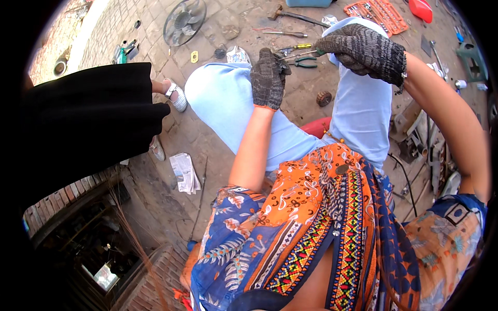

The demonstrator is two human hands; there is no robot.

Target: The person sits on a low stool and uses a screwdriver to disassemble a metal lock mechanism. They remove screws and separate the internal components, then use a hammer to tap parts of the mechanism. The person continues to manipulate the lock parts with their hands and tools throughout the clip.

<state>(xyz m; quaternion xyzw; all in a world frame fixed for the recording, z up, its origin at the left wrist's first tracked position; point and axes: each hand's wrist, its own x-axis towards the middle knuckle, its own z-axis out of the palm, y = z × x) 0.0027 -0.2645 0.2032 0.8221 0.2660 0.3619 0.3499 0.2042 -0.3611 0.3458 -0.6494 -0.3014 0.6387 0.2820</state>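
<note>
Both my hands wear dark grey knitted gloves and are raised over my knees. My right hand (pixel 361 52) is closed around the handle of a thin-shafted tool, apparently a screwdriver (pixel 301 54). Its shaft points left, toward my other hand. My left hand (pixel 267 80) is closed, fingers curled around a small dark piece that I cannot make out; the tool's tip meets or nearly meets it. On the ground just beyond lie green-handled pliers (pixel 306 62) and a yellow-handled tool (pixel 302 46). A round brown part (pixel 323 98) rests between my legs.
A hammer (pixel 301 16), a ringed fan (pixel 184 23) and an orange socket case (pixel 377 15) lie ahead. Another person's white shoe (pixel 177 96) is at left, near folded newspaper (pixel 185 173). A green stool (pixel 472 61) and metal parts (pixel 415 129) are at right.
</note>
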